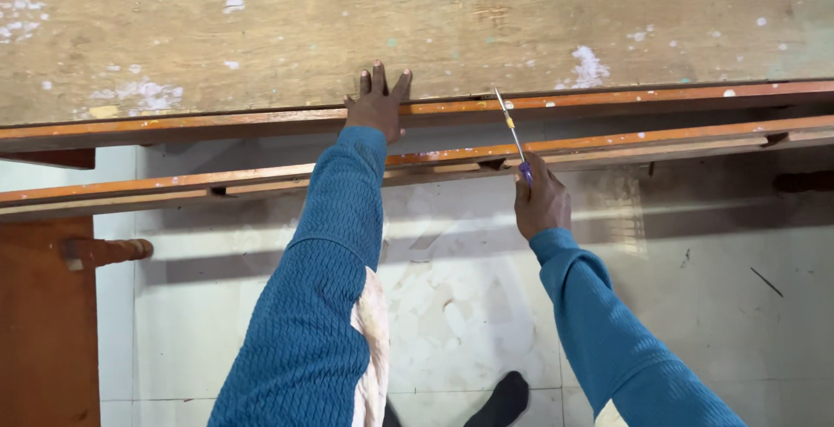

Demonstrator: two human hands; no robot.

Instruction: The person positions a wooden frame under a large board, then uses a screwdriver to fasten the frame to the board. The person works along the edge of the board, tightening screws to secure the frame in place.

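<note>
the screwdriver [512, 136] sits in the right hand [540, 201], fingers closed around its purple handle, the thin shaft angled up and left so the tip meets the front edge of the wooden tabletop [417, 27], right where the top joins the orange-brown rail [608, 99] under it. the left hand [378, 105] lies flat and open on that same edge, fingers spread onto the top, holding nothing, pressing the board. a second, lower rail [625, 142] runs nearly parallel just below, and the shaft crosses in front of it. as a judgement: the tip looks lightly seated, so it could slip sideways along the edge and scratch the wood or jab toward the left hand, which rests near on the same line; pushing at such a shallow angle would cause that. counted: one screwdriver, two hands, two blue sleeves, two long rails, one tabletop speckled with white paint. further out, a turned wooden leg [104, 251] shows at the left, pale floor tiles [695, 305] below, and one dark shoe [504, 399] at the bottom.
</note>
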